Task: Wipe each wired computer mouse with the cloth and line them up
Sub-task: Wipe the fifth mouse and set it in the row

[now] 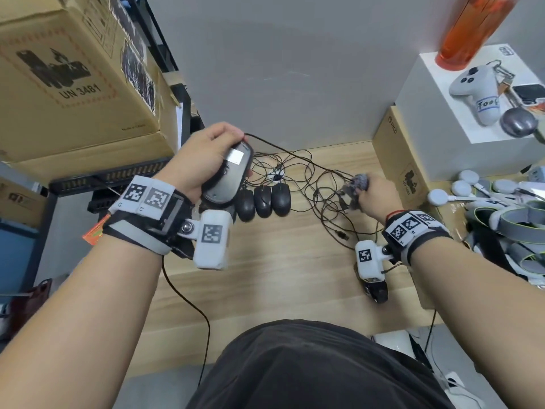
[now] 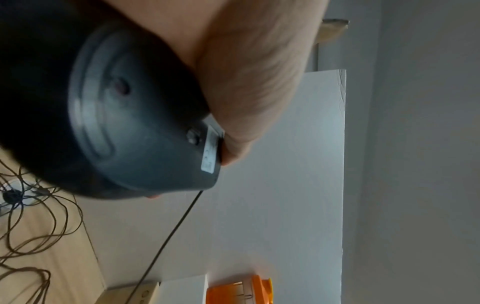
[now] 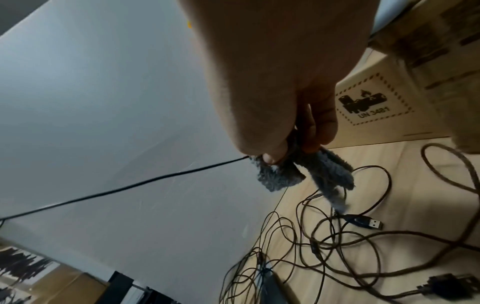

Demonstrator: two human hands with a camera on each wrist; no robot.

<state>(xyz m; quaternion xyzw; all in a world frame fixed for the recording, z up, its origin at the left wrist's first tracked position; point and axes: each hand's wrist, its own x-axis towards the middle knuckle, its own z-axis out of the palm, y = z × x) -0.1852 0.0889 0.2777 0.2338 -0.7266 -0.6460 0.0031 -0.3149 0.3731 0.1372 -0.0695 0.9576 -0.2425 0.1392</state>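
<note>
In the left hand's (image 1: 206, 154) curled fingers, the mouse (image 1: 230, 175) is held belly-up above the counter (image 1: 265, 276); the right hand's (image 1: 374, 196) fingers pinch the cloth (image 1: 355, 187) well apart. Bring the cloth across, wiping firmly.

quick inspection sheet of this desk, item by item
surface: light wooden desk, grey wall behind.
job's things: three black wired mice lined up side by side; a fourth black mouse lifted, underside up; fluffy grey cloth.
clutter: white game controller, orange bottle, white pucks.
grippers: left hand grips the lifted mouse; right hand pinches the cloth.
cables: tangled black cords, loose USB plug.
surroundings: cardboard boxes on both sides.
</note>
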